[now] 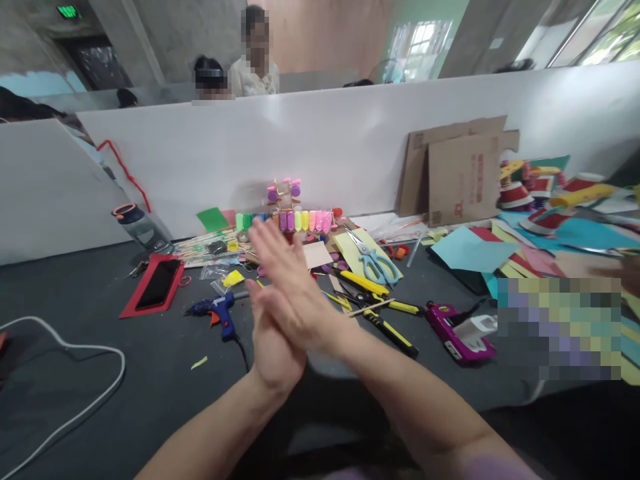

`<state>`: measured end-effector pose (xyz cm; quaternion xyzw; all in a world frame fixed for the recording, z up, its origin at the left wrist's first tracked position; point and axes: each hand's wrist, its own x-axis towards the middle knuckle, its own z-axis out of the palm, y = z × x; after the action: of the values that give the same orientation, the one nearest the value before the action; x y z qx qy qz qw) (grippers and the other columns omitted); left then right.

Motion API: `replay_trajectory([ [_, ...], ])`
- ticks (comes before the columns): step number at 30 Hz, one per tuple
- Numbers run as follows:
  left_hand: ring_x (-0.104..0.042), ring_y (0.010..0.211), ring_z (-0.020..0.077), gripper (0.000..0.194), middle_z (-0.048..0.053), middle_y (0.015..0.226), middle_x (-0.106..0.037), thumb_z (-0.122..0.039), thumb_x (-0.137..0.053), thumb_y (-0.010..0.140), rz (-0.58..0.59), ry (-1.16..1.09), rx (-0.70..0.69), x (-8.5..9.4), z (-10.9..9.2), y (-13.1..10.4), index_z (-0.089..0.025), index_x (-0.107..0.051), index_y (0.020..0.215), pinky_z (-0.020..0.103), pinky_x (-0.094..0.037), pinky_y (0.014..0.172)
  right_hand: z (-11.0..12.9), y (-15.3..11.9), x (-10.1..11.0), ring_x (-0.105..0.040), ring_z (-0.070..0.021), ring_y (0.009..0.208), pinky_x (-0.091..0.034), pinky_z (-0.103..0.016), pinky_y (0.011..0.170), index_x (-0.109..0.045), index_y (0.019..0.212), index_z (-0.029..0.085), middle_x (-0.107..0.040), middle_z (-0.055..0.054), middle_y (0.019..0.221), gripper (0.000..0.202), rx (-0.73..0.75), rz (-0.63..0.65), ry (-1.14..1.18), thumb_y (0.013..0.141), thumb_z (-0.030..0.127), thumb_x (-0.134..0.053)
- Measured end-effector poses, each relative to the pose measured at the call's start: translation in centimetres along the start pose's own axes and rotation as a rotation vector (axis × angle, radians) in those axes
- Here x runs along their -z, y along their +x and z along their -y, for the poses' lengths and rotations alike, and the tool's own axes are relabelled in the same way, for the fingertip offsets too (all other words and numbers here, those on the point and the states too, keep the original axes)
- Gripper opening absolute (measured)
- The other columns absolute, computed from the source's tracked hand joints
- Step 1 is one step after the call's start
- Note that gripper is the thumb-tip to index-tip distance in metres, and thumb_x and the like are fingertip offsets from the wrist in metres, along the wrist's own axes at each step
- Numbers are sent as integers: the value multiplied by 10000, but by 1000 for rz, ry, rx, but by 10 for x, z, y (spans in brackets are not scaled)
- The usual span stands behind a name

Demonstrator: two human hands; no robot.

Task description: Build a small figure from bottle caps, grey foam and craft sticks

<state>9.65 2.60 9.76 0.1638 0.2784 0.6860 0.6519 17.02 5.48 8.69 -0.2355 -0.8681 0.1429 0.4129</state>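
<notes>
My left hand and my right hand are pressed palm to palm above the front of the dark desk. The right hand's fingers are stretched out and a little blurred, pointing up and left. Most of the left fingers are hidden behind the right hand. Whether anything lies between the palms cannot be seen. Left of the hands lies a blue glue gun with an orange trigger. Beyond them stand several bright-coloured clay packs. To their right are light-blue scissors, a yellow utility knife and yellow-black pliers.
A phone on red paper and a water bottle are at the left, near a white cable. At the right lie a purple tool, coloured paper and paper cups. Cardboard leans on the white divider; people are beyond.
</notes>
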Motion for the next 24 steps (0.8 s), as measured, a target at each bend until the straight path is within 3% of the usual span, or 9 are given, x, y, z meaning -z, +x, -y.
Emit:
replay_trajectory([
  [3,-158,1529,268,729,-8,1593,-393,-719,-216,938,75,-12,-45,3,-2,1,-311,-415,1509,417,-293,1211,0,2,0,46,-274,1534,67,-543,1228,-116,1589,104,-66,-162,1657,771,46,63,-29,1019,624,-124],
  [6,35,1535,243,688,-121,1634,-275,-724,-314,921,44,-13,-164,3,-2,2,-394,-354,1524,405,-187,1245,5,4,0,-12,-211,1539,-59,-454,1260,-108,1581,75,-107,-157,1653,842,188,202,54,994,678,-109],
  [10,-53,1533,277,641,-92,1654,-217,-660,-348,954,150,-20,-117,-5,-4,2,-374,-354,1528,442,-213,1238,-1,15,3,49,-198,1535,112,-479,1228,-206,1561,88,-83,-138,1659,882,5,-71,-66,963,714,-31],
  [13,-59,1527,273,662,-57,1650,-244,-672,-321,960,116,-29,-137,-7,-10,5,-336,-360,1529,477,-213,1229,-2,17,5,119,-199,1520,62,-446,1243,-206,1555,45,-32,-152,1656,854,97,30,-34,994,683,-115],
  [16,31,1521,228,598,-128,1639,-246,-645,-326,974,81,-38,-253,-5,-7,10,-409,-341,1522,445,-180,1240,2,17,6,0,-143,1534,-28,-377,1264,-245,1552,84,-133,-88,1654,754,188,165,-38,1028,621,-168],
  [18,37,1519,228,595,-109,1639,-246,-634,-350,972,128,-36,-225,-2,-1,14,-396,-365,1517,421,-183,1245,-1,19,5,-5,-151,1535,43,-417,1256,-269,1541,62,-187,-103,1642,777,62,-11,-77,1026,617,-94],
  [20,8,1519,242,609,-62,1636,-268,-634,-332,974,164,15,-127,0,6,19,-348,-405,1508,439,-183,1245,-7,21,2,29,-207,1534,105,-460,1235,-256,1552,60,-96,-129,1653,787,-50,-65,-115,1022,631,-152],
  [22,-2,1515,251,614,-70,1630,-280,-646,-270,979,160,85,-66,-1,11,25,-346,-437,1488,481,-136,1246,-13,23,-1,26,-212,1533,43,-427,1251,-281,1531,3,-111,-173,1641,809,28,24,-102,1022,628,-201],
  [24,8,1510,245,603,-149,1625,-259,-670,-194,974,134,160,-79,-3,14,31,-418,-457,1455,484,-84,1246,-18,26,-4,-15,-189,1535,-9,-406,1261,-312,1540,106,-153,-109,1644,781,138,185,-105,992,662,-330],
])
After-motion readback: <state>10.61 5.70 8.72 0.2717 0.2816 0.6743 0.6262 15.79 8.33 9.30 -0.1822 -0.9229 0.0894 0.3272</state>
